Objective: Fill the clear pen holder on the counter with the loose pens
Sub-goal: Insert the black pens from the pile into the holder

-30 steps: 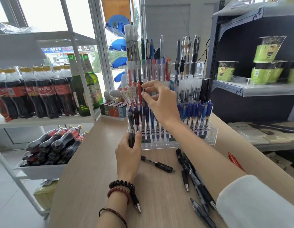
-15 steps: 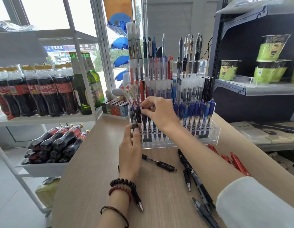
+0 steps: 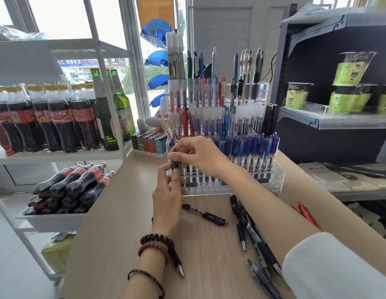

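Observation:
The clear tiered pen holder [image 3: 274, 182] stands on the wooden counter [image 3: 114, 223], packed with upright blue, red and black pens. At its front left corner my left hand [image 3: 166, 201] holds a dark pen [image 3: 174, 167] upright by its barrel. My right hand [image 3: 198, 154] pinches the top of the same pen from above. Loose black pens lie on the counter: one [image 3: 206, 215] just before the holder, several [image 3: 252, 240] under my right forearm, and another [image 3: 177, 262] by my left wrist. Red pens [image 3: 306, 214] lie at the right edge.
A white rack [image 3: 58, 156] with cola and green beer bottles stands left of the counter, with more cola bottles in a tray [image 3: 49, 221] below. Small lighters [image 3: 148, 143] sit behind the holder. A dark shelf [image 3: 338, 121] with green cups is at right.
My right hand has come down from the upper pens to the top of the dark pen in my left hand. Both hands now meet at the holder's front left corner.

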